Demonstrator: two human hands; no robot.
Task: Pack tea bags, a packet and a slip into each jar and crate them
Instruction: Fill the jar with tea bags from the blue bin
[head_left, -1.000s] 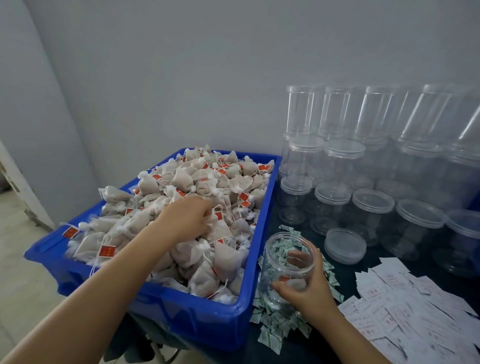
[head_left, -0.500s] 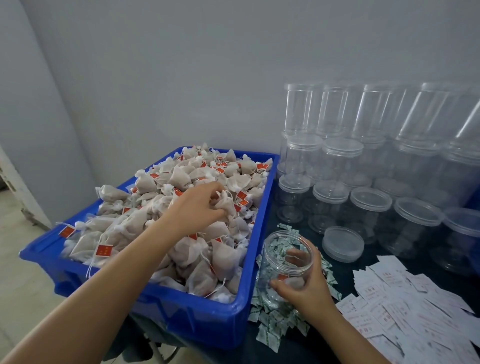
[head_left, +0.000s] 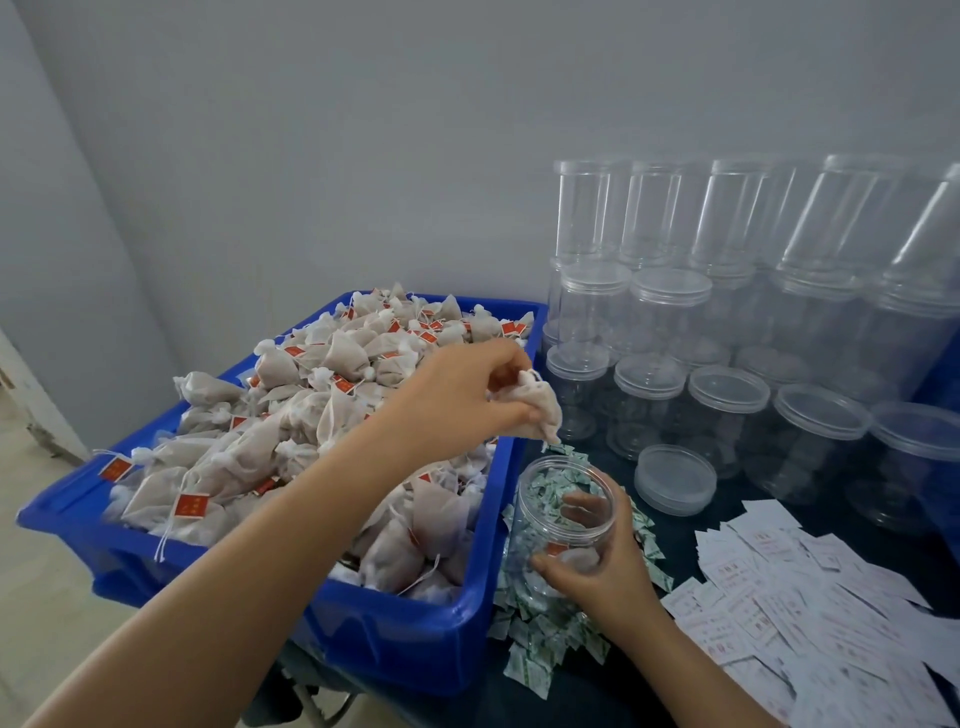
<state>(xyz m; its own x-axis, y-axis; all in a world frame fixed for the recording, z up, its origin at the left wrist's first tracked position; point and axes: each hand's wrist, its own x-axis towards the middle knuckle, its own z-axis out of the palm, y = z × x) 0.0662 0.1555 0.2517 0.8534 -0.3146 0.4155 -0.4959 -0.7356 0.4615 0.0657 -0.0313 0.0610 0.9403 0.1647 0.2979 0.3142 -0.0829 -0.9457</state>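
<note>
From the head camera, a tea bag (head_left: 540, 405) is seen pinched between the thumb and curled fingers (head_left: 514, 415) of the left hand (head_left: 457, 400), held in the air above and just behind the open jar (head_left: 563, 525). The jar is gripped by the right hand (head_left: 597, 571), its fingers wrapped round the clear wall, and it stands on the dark bench (head_left: 597, 691) over a scatter of small green-and-white packets (head_left: 540, 639), just right of the blue crate (head_left: 415, 639).

The task is judged to be at an early stage for this jar. At least one tea bag appears to lie inside it already, though this cannot be told for sure through the clear wall and the packets behind it. No packet or slip is seen to have been put in. The crate left of the jar is heaped with tea bags (head_left: 311, 415), and behind the jar many lidded empty jars (head_left: 727, 395) are stacked, so most of the work is judged to remain. No packed jar is seen crated.

A loose lid (head_left: 675, 480) lies just right of the jar, and white slips (head_left: 805, 597) are spread farther right of it.

The mouth of the jar is wide and unobstructed from above. The crate's rim stands close on the jar's left, and the stacked jars stand close behind it, so the open room for moving is judged to lie mostly above it.
</note>
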